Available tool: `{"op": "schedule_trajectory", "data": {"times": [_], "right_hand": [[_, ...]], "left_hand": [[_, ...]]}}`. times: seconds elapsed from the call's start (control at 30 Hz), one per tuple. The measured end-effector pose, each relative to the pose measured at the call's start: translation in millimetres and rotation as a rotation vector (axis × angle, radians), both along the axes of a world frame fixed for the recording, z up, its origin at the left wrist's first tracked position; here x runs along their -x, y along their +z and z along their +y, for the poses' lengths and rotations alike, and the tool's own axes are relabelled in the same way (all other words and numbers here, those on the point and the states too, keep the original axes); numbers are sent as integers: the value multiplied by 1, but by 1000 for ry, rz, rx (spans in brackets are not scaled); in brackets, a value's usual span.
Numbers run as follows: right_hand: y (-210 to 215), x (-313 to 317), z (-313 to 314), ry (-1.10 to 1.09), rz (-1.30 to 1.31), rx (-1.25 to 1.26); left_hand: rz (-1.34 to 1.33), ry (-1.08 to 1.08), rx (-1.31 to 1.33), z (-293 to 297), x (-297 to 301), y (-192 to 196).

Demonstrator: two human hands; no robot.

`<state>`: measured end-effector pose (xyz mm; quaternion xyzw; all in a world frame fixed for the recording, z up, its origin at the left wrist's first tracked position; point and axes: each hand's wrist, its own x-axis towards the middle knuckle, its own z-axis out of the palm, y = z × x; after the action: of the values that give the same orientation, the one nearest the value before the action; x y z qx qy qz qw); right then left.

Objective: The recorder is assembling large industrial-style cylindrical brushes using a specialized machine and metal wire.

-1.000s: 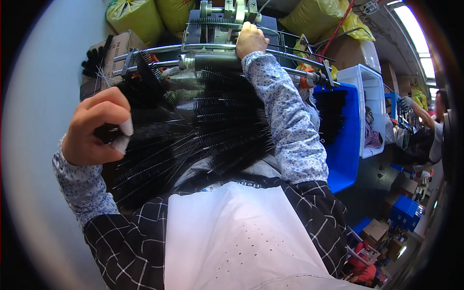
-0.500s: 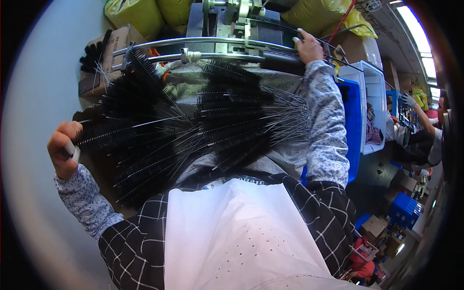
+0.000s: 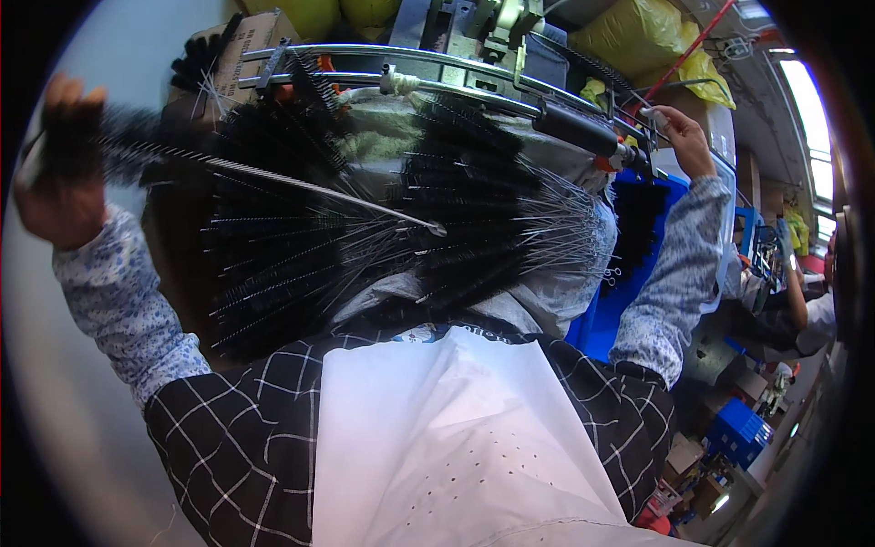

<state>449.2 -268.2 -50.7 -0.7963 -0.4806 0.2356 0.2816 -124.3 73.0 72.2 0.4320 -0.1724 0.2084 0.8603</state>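
Observation:
At the far left my left hand (image 3: 66,173), smeared by motion, is closed round the bristle end of a black wire brush (image 3: 273,180). Its twisted metal stem slants right to a small loop over the other brushes. Two piles of such brushes lie across my lap: a left pile (image 3: 264,246) and a middle pile (image 3: 460,201) with wire stems fanned to the right. My right hand (image 3: 685,137) is at the right end of the machine (image 3: 474,68), fingers pinched near a thin black brush (image 3: 592,62); what they hold is too small to make out.
Metal rails (image 3: 401,56) and a black roller (image 3: 576,128) cross in front of me. A cardboard box (image 3: 260,41) with brushes stands at the left, a blue bin (image 3: 592,319) at the right. Yellow sacks (image 3: 629,36) lie behind. Another person (image 3: 793,301) works at far right.
My left hand has moved left and up, drawing a brush out of the left pile. My right hand has shifted right along the machine, its fingers now pinched. The view has turned slightly.

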Motion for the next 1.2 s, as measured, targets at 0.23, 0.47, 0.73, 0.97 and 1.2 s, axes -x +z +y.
{"op": "schedule_trajectory", "data": {"times": [0.23,0.47,0.73,0.97,1.2], "right_hand": [[48,156,69,595,270,-186],[27,196,87,262,167,-347],[-56,103,103,-166,-729,59],[-65,94,108,-122,-684,8],[-78,69,124,-49,-810,141]], "left_hand": [[461,654,-443,-84,-157,-63],[451,516,-1080,-71,-165,-77],[1254,459,-988,11,-117,-127],[1216,385,-864,-15,-111,-106],[1054,433,-559,-30,-103,-90]]}}
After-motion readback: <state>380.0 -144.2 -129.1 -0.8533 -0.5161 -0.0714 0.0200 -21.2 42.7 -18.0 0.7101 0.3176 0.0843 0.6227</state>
